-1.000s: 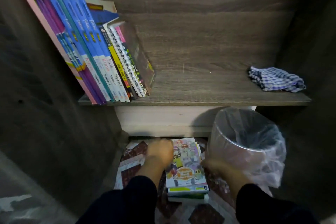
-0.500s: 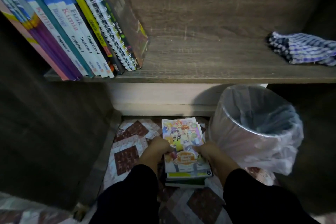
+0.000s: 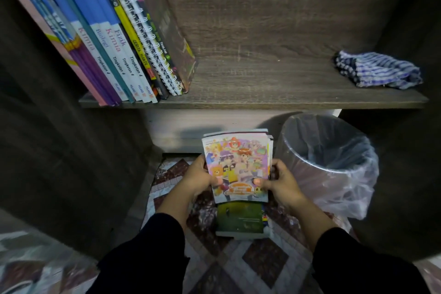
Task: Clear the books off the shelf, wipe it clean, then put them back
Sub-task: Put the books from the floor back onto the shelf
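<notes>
Hands, left hand [image 3: 199,178] and right hand [image 3: 280,181], clasp a cartoon-cover book stack [image 3: 236,164] above patterned floor tiles [image 3: 262,258], below the wooden shelf [image 3: 262,93] holding leaning books [image 3: 114,38] left, striped cloth [image 3: 377,70] right.

Books [image 3: 114,38] stand left on shelf [image 3: 262,100], cloth [image 3: 379,70] right.

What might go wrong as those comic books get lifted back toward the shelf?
The held stack of books is gripped only near its lower edge by the left hand and right hand, so the upper books may fan out or slide off. The lined bin sits just beside it, so a slipped book might drop in. The leaning books may topple when nudged.
</notes>
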The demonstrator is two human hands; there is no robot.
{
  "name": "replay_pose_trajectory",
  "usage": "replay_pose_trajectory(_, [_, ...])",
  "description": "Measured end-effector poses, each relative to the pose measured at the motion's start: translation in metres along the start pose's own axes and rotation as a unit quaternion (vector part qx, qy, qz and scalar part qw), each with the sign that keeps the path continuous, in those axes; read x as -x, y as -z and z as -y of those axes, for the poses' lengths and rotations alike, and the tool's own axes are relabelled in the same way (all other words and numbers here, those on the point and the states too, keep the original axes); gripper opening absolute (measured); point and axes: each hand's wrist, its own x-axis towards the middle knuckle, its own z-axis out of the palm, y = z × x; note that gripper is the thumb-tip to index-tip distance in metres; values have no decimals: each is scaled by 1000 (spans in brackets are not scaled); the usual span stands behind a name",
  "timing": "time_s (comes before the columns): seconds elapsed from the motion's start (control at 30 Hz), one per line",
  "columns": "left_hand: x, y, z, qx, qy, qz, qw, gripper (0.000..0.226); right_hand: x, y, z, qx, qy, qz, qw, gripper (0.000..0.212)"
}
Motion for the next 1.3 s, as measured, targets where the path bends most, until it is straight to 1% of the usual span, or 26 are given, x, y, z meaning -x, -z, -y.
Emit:
replay_pose_trajectory(0.1, [5,-5,13,-41,13,31,999,78,10,0,-8,52,-14,53,997,61])
replay_pose_trajectory(0.17, [4,-10,19,-76,8,16,997,81,12,-2,-11,105,-16,45,993,61])
replay_pose_trajectory(0.23, [5,-15,16,-93,1,-18,995,80,10,-2,-8,165,-5,13,986,55])
replay_pose_trajectory(0.27, [5,-17,14,-101,-1,-28,994,78,11,-3,-5,175,1,11,984,53])
replay_pose_trajectory(0.33, [13,-17,9,-123,7,-42,991,65,18,-4,1,184,11,23,983,58])
replay_pose_trajectory(0.43, [32,-11,-1,-101,-15,-43,994,49,35,-4,19,180,45,26,982,61])
replay_pose_trajectory(0.5, [52,-6,-19,-114,-60,-38,991,47,48,-3,38,173,64,34,982,59])
replay_pose_trajectory(0.63, [87,8,-73,-175,-140,1,974,52,66,4,93,160,113,40,980,56])
replay_pose_trajectory(0.7, [97,15,-109,-219,-167,-6,961,49,67,7,127,164,140,25,976,55])
replay_pose_trajectory(0.73, [100,17,-126,-230,-167,-17,959,47,67,8,143,154,146,16,977,54])
replay_pose_trajectory(0.8, [108,20,-163,-209,-175,-41,961,41,61,8,177,117,146,-15,982,52])
replay_pose_trajectory(0.87, [115,17,-191,-165,-190,-61,966,26,51,8,203,91,135,-33,986,43])
replay_pose_trajectory(0.9, [116,14,-203,-146,-191,-77,968,20,44,9,214,105,128,-39,985,35])
replay_pose_trajectory(0.93, [113,11,-212,-139,-193,-93,967,19,38,9,225,120,121,-39,985,28])
replay_pose_trajectory(1.0, [102,6,-224,-136,-193,-116,965,21,21,10,240,149,101,-37,983,25])
replay_pose_trajectory(1.07, [84,5,-232,-120,-186,-137,966,26,5,10,251,186,80,-58,978,20])
replay_pose_trajectory(1.1, [76,4,-235,-123,-181,-147,964,31,-2,8,256,198,72,-75,975,22])
replay_pose_trajectory(1.17, [62,3,-238,-135,-180,-175,958,40,-13,5,257,225,55,-116,966,36])
replay_pose_trajectory(1.2, [56,1,-239,-143,-172,-178,958,41,-21,5,254,239,46,-130,961,38])
replay_pose_trajectory(1.23, [52,-1,-240,-154,-158,-168,961,38,-26,2,254,265,35,-139,954,34])
replay_pose_trajectory(1.27, [52,-5,-242,-174,-146,-152,962,31,-29,1,254,311,16,-146,939,27])
replay_pose_trajectory(1.3, [48,-7,-242,-193,-126,-137,963,22,-30,0,255,351,0,-155,924,25])
